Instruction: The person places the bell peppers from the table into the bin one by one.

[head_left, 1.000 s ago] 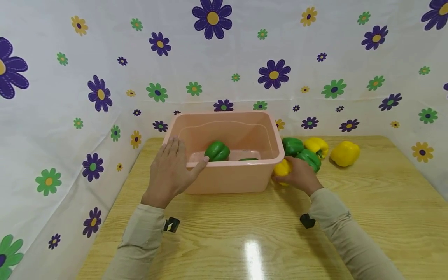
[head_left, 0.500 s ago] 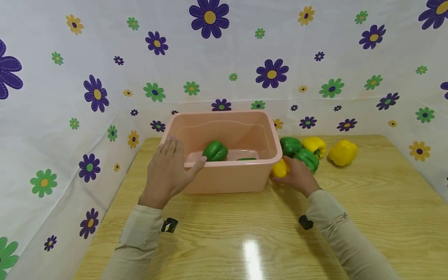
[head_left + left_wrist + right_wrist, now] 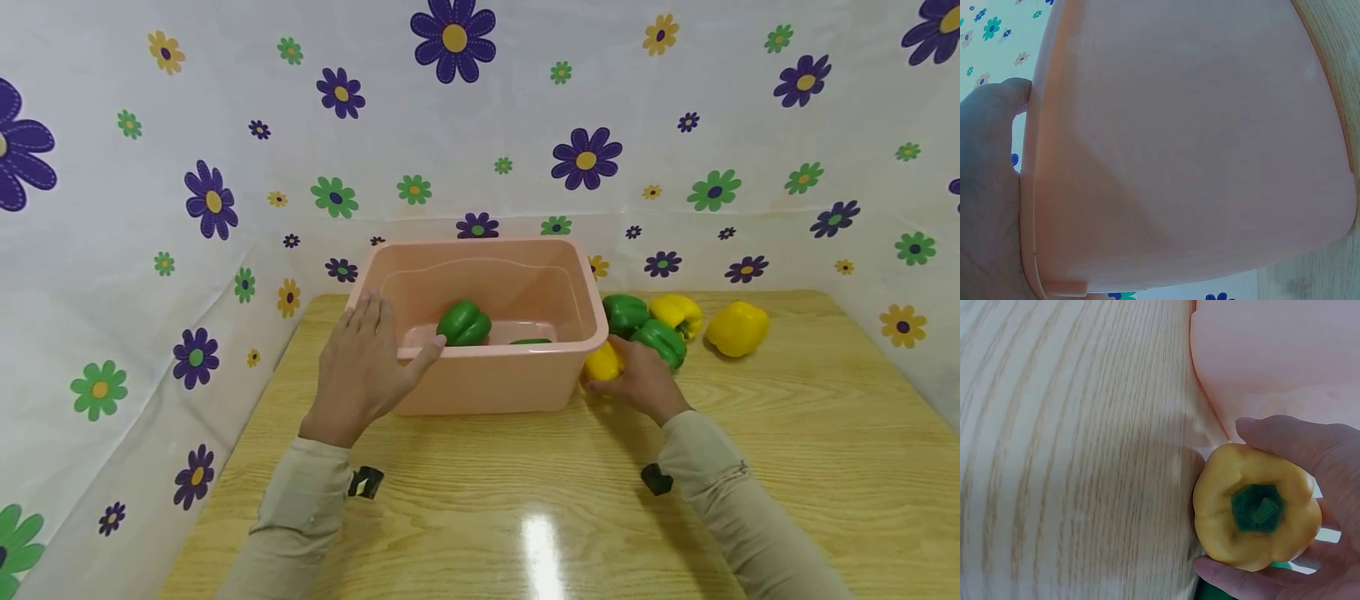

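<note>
My left hand (image 3: 358, 362) lies with straight fingers on the front left corner of a pink plastic bin (image 3: 487, 379), its thumb reaching along the front rim. Beside the bin's right end, my right hand (image 3: 641, 375) grips a yellow bell pepper (image 3: 602, 362). In the right wrist view, thumb and fingers are curled round this yellow pepper (image 3: 1216, 506), whose green stem faces the camera, close to the bin wall. Inside the bin sits a green bell pepper (image 3: 465, 323). Another green piece (image 3: 531, 341) is mostly hidden behind the front rim.
Right of the bin lie two green bell peppers, one at the back (image 3: 626, 315) and one nearer (image 3: 662, 342). Two yellow ones are there too, one beside them (image 3: 677, 314) and one farther right (image 3: 738, 329). A flower-print cloth (image 3: 525, 108) hangs behind the wooden table (image 3: 465, 500).
</note>
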